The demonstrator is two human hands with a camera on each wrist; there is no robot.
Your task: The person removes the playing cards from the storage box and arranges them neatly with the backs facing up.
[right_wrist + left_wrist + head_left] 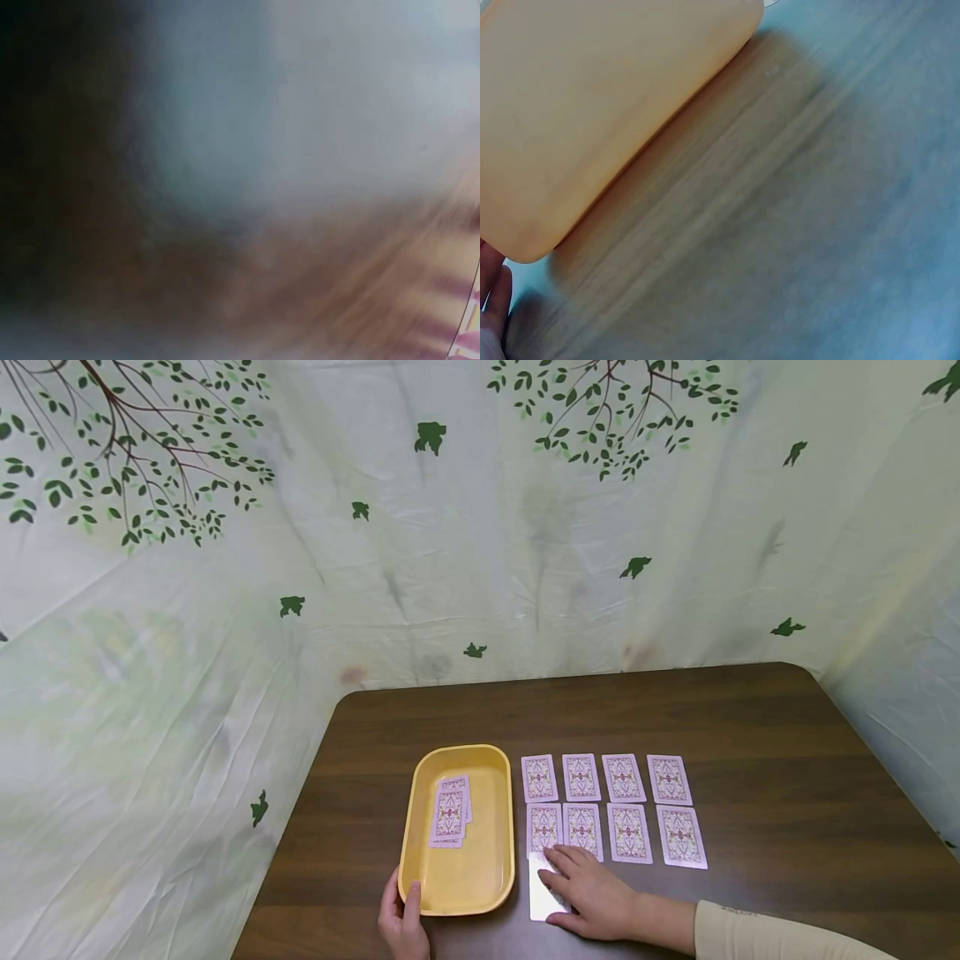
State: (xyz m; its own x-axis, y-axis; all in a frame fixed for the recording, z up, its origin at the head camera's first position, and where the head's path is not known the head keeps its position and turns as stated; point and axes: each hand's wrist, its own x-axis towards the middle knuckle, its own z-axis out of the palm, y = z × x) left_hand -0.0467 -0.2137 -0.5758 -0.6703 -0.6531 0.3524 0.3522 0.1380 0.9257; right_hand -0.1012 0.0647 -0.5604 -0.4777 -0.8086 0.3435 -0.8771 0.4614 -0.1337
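In the head view my left hand (pixel 403 920) grips the near-left corner of a yellow tray (pixel 483 893), thumb over the rim. Patterned playing cards (pixel 449 814) lie overlapping, backs up, inside the tray. To its right, my right hand (pixel 592 897) rests with spread fingers on a playing card (pixel 543 893) that looks white with glare. This card lies just in front of the leftmost column of face-down cards. The left wrist view shows the tray's side, with fingers (pixel 496 296) at its corner. Blur fills most of the right wrist view.
Two rows of face-down playing cards (pixel 628 832) lie to the right of the tray on the dark wooden table (pixel 780 777). Behind the table hangs a pale curtain (pixel 540 568) printed with leaves and branches.
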